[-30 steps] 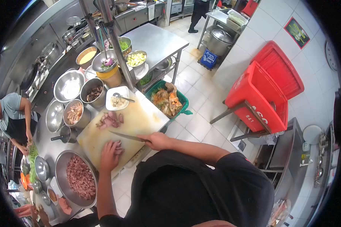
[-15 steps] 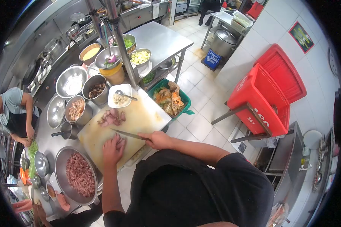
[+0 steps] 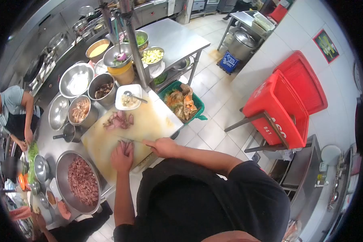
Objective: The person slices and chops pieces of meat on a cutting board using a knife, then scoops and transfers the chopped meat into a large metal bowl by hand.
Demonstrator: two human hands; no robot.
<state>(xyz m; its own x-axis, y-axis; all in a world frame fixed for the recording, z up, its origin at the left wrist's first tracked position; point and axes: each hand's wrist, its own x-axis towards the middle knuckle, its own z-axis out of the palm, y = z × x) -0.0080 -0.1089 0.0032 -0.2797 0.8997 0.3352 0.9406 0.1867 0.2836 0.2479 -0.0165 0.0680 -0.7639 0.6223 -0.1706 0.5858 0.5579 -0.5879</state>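
My right hand (image 3: 162, 147) is closed round the handle of a knife (image 3: 138, 141), whose blade looks thin, seen almost edge-on, and reaches left over the cutting board (image 3: 155, 115). My left hand (image 3: 122, 158) presses curled fingers on a piece of pinkish meat (image 3: 127, 147), right beside the blade. Beyond the knife lies a heap of cut meat (image 3: 119, 120). At the board's far side sits a square white dish (image 3: 130, 92) of chopped pale bits, with a spoon in it. Where exactly the blade's edge meets the meat is hidden.
A large bowl of minced meat (image 3: 83, 183) stands left of the board. Pots and bowls (image 3: 77, 82) crowd the steel table's far side. A green-lined waste bin (image 3: 200, 111) is beside the board; a red cooler (image 3: 266, 109) stands right. Co-workers (image 3: 18, 107) are at the left.
The knife's blade has turned more edge-on and lies closer to my left fingers. My left hand is a little lower. The whole view has shifted slightly.
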